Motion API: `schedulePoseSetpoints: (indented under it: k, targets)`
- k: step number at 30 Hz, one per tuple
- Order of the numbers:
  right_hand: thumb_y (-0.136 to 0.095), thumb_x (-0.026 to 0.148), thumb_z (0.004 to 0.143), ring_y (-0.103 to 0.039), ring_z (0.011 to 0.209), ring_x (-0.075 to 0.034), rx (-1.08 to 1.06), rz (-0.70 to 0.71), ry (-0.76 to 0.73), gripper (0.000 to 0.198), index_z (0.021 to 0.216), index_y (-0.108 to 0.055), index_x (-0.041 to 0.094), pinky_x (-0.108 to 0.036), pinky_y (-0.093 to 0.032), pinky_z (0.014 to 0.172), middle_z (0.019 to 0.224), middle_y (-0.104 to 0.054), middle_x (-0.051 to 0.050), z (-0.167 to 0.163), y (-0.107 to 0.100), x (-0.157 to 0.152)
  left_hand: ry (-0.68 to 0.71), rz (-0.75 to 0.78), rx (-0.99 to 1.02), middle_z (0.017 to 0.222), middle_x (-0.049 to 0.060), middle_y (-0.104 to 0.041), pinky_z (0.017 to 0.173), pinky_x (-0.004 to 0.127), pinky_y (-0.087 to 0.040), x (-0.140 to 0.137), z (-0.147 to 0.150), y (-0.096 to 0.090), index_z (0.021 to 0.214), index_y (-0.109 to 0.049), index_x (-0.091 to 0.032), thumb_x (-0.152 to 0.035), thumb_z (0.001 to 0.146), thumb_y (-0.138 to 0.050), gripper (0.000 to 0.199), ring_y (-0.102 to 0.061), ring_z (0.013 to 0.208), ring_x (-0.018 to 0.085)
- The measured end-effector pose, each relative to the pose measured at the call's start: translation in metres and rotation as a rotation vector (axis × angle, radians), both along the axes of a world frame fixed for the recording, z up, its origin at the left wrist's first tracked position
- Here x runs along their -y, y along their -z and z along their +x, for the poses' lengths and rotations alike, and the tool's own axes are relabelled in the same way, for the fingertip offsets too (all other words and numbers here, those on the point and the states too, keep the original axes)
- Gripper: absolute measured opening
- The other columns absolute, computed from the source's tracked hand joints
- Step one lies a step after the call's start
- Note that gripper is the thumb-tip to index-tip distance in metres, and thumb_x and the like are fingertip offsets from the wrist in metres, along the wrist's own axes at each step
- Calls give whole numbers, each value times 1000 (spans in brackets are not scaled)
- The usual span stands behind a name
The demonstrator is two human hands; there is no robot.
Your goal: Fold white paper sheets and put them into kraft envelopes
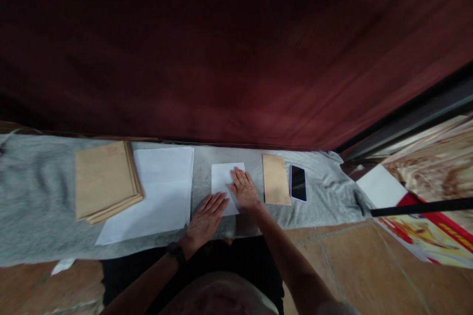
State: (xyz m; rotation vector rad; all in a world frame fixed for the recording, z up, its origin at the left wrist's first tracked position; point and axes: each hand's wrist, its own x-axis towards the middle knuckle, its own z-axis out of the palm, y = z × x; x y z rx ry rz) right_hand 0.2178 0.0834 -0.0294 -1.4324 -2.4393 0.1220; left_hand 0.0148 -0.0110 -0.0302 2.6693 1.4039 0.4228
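Note:
A small white sheet of paper [220, 177], possibly folded, lies on the grey cloth in front of me. My right hand [244, 191] rests flat on its right part, fingers extended and empty. At the sheet's lower left corner is my left hand [205, 221], palm down with straight fingers, its fingertips touching the paper. A dark band circles the left wrist. Left of the hands lie larger white sheets [166, 192], partly under a stack of brown envelopes [103, 177]. One single brown envelope [276, 179] lies just right of my right hand.
A phone [298, 183] with a dark screen and pale purple edge lies right of the single envelope. The grey cloth [40, 192] covers the narrow surface. A dark red panel [221, 59] rises behind it. A colourful printed box [436, 236] stands at the right above the tiled floor.

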Motion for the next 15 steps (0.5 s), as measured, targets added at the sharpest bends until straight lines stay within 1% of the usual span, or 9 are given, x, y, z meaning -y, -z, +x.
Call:
schedulePoseSetpoints:
  k: [3,6,8,10,11,12,14,15]
  targets:
    - [-40,39,107,-32,151,-26,-5,-4,46,56,157,-32,14,-50,-27,123,163,-33,-15,-1,0,-17,-2,5,16,160,4,-43,126,41,-22,0,0,3,152,-43,-23,-17,92,-44,60,-35,150,19]
    - [-38,38,107,-33,150,-27,-49,-3,92,56,158,-31,16,-54,-27,122,163,-33,-15,-3,-2,-32,-4,18,16,160,5,-42,126,41,-22,0,-1,5,152,-43,-22,-16,91,-45,61,-35,150,20]
    - [-36,38,108,-35,149,-28,-63,-3,117,55,157,-32,15,-57,-25,122,161,-36,-16,-7,-4,-38,-6,20,18,161,5,-42,126,41,-23,0,0,5,152,-43,-23,-17,91,-45,61,-36,149,20]
    - [-35,37,108,-35,149,-29,-51,-4,104,55,157,-34,13,-57,-24,122,160,-37,-17,-13,-6,-37,-9,21,14,160,5,-42,126,42,-24,0,0,5,152,-43,-23,-17,91,-46,61,-38,148,20]
    - [-35,37,108,-35,149,-27,-41,-6,66,54,156,-35,14,-55,-24,123,161,-38,-15,-17,-6,-34,-10,20,7,160,5,-43,125,42,-25,0,1,4,152,-44,-23,-17,91,-46,62,-39,148,21]
    - [-35,37,108,-35,150,-25,-31,-9,-2,52,155,-37,16,-51,-24,124,161,-38,-13,-22,-7,-29,-12,17,0,159,5,-44,125,42,-26,0,1,4,151,-45,-22,-17,90,-46,61,-41,147,21]
    - [-36,36,108,-36,149,-19,-9,-17,-191,47,152,-43,22,-44,-25,125,161,-40,-6,-31,-5,-19,-28,7,-6,154,7,-51,124,43,-29,1,2,4,148,-50,-21,-18,91,-47,57,-45,144,22]
    - [-37,36,108,-36,149,-18,4,-20,-269,45,151,-45,24,-42,-25,125,161,-41,-3,-34,-4,-15,-38,2,-3,151,8,-55,123,43,-30,1,3,4,145,-53,-20,-19,92,-46,54,-48,142,23]
